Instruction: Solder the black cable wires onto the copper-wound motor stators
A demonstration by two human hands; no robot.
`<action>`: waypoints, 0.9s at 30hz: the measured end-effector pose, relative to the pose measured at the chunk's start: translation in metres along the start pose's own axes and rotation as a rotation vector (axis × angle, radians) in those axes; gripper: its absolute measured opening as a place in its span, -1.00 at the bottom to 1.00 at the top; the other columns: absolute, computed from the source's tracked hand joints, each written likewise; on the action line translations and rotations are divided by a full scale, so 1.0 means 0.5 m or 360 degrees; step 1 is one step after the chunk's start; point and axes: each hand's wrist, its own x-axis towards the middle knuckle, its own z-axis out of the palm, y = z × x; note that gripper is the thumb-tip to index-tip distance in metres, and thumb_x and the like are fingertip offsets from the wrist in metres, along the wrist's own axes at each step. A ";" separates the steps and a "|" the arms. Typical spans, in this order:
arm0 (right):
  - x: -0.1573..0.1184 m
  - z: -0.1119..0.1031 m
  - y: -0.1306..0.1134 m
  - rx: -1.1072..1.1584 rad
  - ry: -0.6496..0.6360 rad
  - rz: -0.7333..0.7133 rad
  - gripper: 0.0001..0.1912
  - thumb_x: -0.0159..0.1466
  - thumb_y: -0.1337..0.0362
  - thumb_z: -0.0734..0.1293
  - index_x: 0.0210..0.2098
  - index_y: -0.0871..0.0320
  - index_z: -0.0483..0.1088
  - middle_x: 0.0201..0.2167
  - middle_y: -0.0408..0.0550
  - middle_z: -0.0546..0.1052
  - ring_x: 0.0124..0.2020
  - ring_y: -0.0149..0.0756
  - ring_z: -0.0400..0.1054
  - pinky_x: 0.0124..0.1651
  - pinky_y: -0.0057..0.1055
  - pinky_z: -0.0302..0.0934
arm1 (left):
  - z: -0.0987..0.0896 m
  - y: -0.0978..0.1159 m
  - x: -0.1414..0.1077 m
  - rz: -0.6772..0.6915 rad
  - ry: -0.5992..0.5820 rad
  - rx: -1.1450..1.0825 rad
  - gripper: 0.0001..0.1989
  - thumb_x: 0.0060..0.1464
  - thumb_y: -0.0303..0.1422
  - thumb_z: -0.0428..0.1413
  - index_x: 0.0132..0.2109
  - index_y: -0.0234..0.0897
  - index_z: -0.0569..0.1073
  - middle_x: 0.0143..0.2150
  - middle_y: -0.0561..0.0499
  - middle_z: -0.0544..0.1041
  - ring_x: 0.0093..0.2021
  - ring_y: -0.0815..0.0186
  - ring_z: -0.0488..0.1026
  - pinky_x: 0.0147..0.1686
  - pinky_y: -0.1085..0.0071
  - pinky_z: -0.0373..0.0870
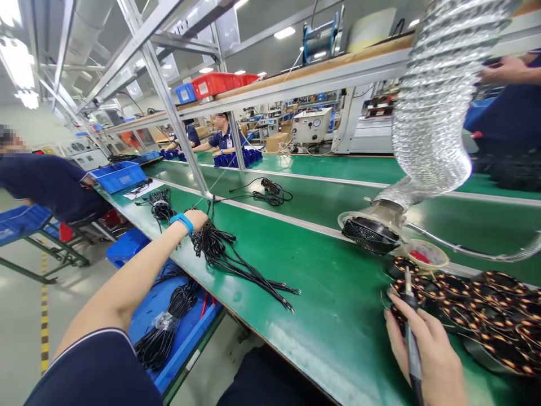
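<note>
My left hand point(196, 219), with a blue band at the wrist, reaches across the bench and is curled at the top of a bundle of black cables point(211, 242). Its fingertips are partly hidden by the hand and the cables. The cables' stripped coloured ends point towards the middle of the bench. At the right, my right hand point(431, 349) is closed around a soldering iron point(411, 332), its tip pointing up and away from me. Right beside that hand lie several wound copper stator coils point(460, 316); the fingers are close to or touching the nearest ones.
A fume duct point(431, 113) ends at a fan point(372, 234) above the bench. Behind the coils sits a round dish point(426, 255). More cables point(163, 206) lie left, others point(270, 192) beyond the rail. A blue tray point(198, 321) holds bundles below. Co-workers sit farther off.
</note>
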 end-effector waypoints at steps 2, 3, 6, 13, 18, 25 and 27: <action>0.004 0.000 -0.001 -0.0002 0.0035 0.0011 -0.53 0.35 0.09 0.21 0.17 0.17 0.34 -0.08 0.10 0.42 -0.22 -0.18 0.41 -0.11 -0.26 0.30 | 0.008 -0.010 -0.019 0.0029 -0.0082 0.0074 -0.60 -0.04 -0.59 0.18 -0.01 -0.34 0.55 -0.15 -0.24 0.56 -0.17 0.11 0.52 -0.09 0.26 0.41; 0.006 0.000 -0.003 -0.0002 0.0054 0.0016 -0.53 0.34 0.09 0.22 0.16 0.18 0.35 -0.10 0.10 0.42 -0.23 -0.18 0.41 -0.10 -0.26 0.30 | 0.014 -0.009 -0.028 0.0058 -0.0120 0.0109 -0.57 -0.06 -0.58 0.19 0.02 -0.27 0.54 -0.10 -0.22 0.54 -0.17 0.12 0.53 -0.09 0.28 0.42; 0.011 -0.001 -0.007 -0.0008 0.0101 0.0013 -0.52 0.34 0.08 0.22 0.15 0.20 0.37 -0.16 0.10 0.43 -0.27 -0.16 0.41 -0.12 -0.24 0.30 | 0.029 -0.003 -0.039 0.0149 -0.0167 0.0150 -0.58 -0.04 -0.51 0.20 0.01 -0.12 0.56 -0.02 -0.16 0.50 -0.17 0.18 0.53 -0.11 0.36 0.42; 0.009 0.000 -0.005 0.0006 0.0123 0.0006 -0.53 0.31 0.16 0.28 0.20 0.00 0.30 -0.13 0.06 0.45 -0.25 -0.11 0.44 -0.10 -0.20 0.32 | 0.000 -0.048 0.026 0.0213 -0.0141 0.0102 -0.70 0.04 -0.25 0.21 -0.04 -0.09 0.58 -0.15 -0.08 0.54 -0.13 0.18 0.49 -0.17 0.45 0.39; 0.006 0.005 0.000 -0.0045 0.0122 0.0033 -0.52 0.31 0.19 0.28 0.22 -0.03 0.28 -0.13 0.06 0.45 -0.25 -0.09 0.44 -0.11 -0.19 0.33 | 0.020 -0.012 0.080 0.0213 -0.0073 0.0060 -0.63 0.06 -0.30 0.17 0.05 -0.08 0.52 -0.04 -0.10 0.45 -0.13 0.20 0.50 -0.13 0.41 0.41; 0.007 0.005 -0.002 -0.0087 0.0153 0.0032 -0.56 0.31 0.24 0.30 0.18 -0.01 0.31 -0.14 0.04 0.47 -0.25 -0.16 0.45 -0.17 -0.27 0.34 | 0.071 0.051 0.107 0.0318 -0.0053 -0.0024 -0.61 0.02 -0.56 0.07 -0.06 -0.10 0.57 0.04 -0.08 0.34 -0.16 0.25 0.52 -0.11 0.38 0.42; 0.007 0.005 -0.002 -0.0079 0.0155 0.0051 -0.60 0.31 0.23 0.30 0.15 0.02 0.34 -0.15 0.03 0.47 -0.26 -0.18 0.44 -0.15 -0.26 0.34 | 0.062 0.041 0.110 0.0303 -0.0013 -0.0053 -0.65 0.07 -0.53 0.04 -0.06 -0.13 0.57 0.03 -0.07 0.35 -0.16 0.27 0.51 -0.10 0.40 0.42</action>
